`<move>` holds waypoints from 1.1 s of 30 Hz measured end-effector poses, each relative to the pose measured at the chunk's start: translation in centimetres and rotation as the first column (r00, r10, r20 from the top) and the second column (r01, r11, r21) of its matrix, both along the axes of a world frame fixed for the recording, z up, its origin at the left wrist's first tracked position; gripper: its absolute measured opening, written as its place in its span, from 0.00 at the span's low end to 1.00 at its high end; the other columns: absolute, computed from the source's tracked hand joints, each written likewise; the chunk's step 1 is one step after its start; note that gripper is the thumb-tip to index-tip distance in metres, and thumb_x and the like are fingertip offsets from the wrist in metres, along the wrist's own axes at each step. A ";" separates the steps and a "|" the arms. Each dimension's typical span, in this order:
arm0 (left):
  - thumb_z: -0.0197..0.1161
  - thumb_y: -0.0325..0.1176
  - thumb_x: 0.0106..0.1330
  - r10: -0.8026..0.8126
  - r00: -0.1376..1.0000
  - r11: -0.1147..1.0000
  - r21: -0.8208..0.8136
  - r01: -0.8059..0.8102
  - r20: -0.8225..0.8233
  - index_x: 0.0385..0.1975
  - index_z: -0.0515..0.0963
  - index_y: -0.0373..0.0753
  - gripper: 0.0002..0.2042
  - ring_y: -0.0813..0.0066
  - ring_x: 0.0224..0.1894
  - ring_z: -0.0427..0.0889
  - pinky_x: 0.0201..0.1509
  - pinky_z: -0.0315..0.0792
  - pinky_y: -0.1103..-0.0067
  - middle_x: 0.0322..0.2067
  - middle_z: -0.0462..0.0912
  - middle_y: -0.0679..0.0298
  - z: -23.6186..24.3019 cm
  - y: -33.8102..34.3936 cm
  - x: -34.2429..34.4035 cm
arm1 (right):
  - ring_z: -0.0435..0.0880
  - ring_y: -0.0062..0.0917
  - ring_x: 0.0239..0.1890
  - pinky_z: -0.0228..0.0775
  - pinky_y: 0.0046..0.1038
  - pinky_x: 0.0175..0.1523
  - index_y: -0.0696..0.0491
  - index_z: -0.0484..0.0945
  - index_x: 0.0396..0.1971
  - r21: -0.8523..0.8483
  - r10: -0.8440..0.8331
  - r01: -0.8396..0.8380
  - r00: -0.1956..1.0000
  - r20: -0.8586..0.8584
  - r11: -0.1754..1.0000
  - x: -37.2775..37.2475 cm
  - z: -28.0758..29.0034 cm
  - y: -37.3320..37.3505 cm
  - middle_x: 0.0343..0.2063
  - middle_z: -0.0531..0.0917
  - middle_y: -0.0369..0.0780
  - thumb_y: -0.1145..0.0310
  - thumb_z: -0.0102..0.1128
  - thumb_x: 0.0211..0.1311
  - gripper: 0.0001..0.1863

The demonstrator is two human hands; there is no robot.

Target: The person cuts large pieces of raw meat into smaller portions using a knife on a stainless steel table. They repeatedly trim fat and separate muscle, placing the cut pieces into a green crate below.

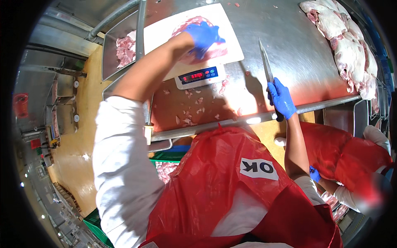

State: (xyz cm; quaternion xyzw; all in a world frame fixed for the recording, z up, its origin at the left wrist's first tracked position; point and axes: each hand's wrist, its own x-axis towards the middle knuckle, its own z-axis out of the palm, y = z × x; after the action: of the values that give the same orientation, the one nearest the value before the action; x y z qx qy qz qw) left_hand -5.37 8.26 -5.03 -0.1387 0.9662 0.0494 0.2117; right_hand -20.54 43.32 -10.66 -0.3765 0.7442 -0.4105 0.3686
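Observation:
My left hand point(202, 38), in a blue glove, rests with its fingers spread on top of a piece of raw meat point(215, 53). The meat lies on a white cutting board point(229, 35), which sits on a digital scale point(197, 77) with a lit red display. Wrapped round the handle of a long knife point(265, 58) is my right hand point(283, 99), also blue-gloved. The blade points away from me, above the steel table point(285, 29) and apart from the meat. The hand partly hides the handle.
Large pale cuts of meat point(345, 45) are heaped at the table's far right. A steel tray point(108, 58) with meat pieces stands left, beside a metal post point(141, 25). Small scraps point(188, 121) litter the near table. A co-worker in a red apron point(331, 144) bends at my right.

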 end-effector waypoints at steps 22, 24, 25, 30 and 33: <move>0.68 0.29 0.55 0.217 0.205 0.890 0.108 -0.442 -0.954 0.37 0.79 0.35 0.11 0.53 0.39 0.82 0.46 0.76 0.67 0.33 0.82 0.52 -6.9 2.0 17.0 | 0.81 0.56 0.32 0.70 0.54 0.38 0.60 0.65 0.41 -0.064 0.324 -0.467 0.700 -0.636 0.882 15.7 3.4 -21.6 0.27 0.80 0.59 0.67 0.46 0.69 0.11; 0.67 0.29 0.55 0.195 0.150 0.889 0.110 -0.445 -0.969 0.32 0.78 0.35 0.08 0.53 0.33 0.81 0.39 0.75 0.67 0.29 0.80 0.53 -7.4 1.9 16.9 | 0.82 0.55 0.33 0.71 0.53 0.39 0.61 0.66 0.41 -0.042 0.319 -0.460 0.675 -0.665 0.887 17.2 3.8 -23.7 0.28 0.81 0.58 0.68 0.46 0.68 0.11; 0.66 0.29 0.55 0.210 0.137 0.893 0.133 -0.431 -0.968 0.31 0.78 0.36 0.07 0.53 0.33 0.81 0.39 0.75 0.67 0.29 0.80 0.54 -7.6 2.0 17.1 | 0.82 0.54 0.33 0.72 0.52 0.40 0.61 0.66 0.41 -0.031 0.316 -0.455 0.665 -0.677 0.890 17.7 4.0 -24.4 0.29 0.82 0.58 0.68 0.47 0.68 0.11; 0.69 0.29 0.54 0.359 0.088 0.856 0.290 -0.428 -0.929 0.27 0.77 0.36 0.07 0.53 0.30 0.80 0.35 0.73 0.66 0.25 0.79 0.55 -7.8 2.6 17.5 | 0.83 0.53 0.38 0.74 0.48 0.44 0.63 0.67 0.42 0.138 0.431 -0.490 0.558 -0.709 0.861 18.2 3.3 -24.2 0.32 0.83 0.58 0.70 0.49 0.66 0.12; 0.70 0.27 0.54 0.176 -0.051 0.911 0.182 -0.370 -0.983 0.26 0.77 0.36 0.07 0.60 0.28 0.82 0.30 0.73 0.70 0.23 0.79 0.58 -9.4 2.3 18.1 | 0.84 0.53 0.39 0.75 0.48 0.44 0.63 0.66 0.44 0.349 0.604 -0.516 0.490 -0.628 0.782 16.8 3.6 -20.3 0.33 0.83 0.58 0.72 0.53 0.63 0.14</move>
State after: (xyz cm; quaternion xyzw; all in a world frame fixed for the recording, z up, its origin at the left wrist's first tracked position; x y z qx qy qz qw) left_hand 12.71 10.59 -14.43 -0.2676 0.7856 0.1056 -0.5477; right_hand -3.74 23.05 -7.02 -0.7038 0.6842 -0.0459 0.1853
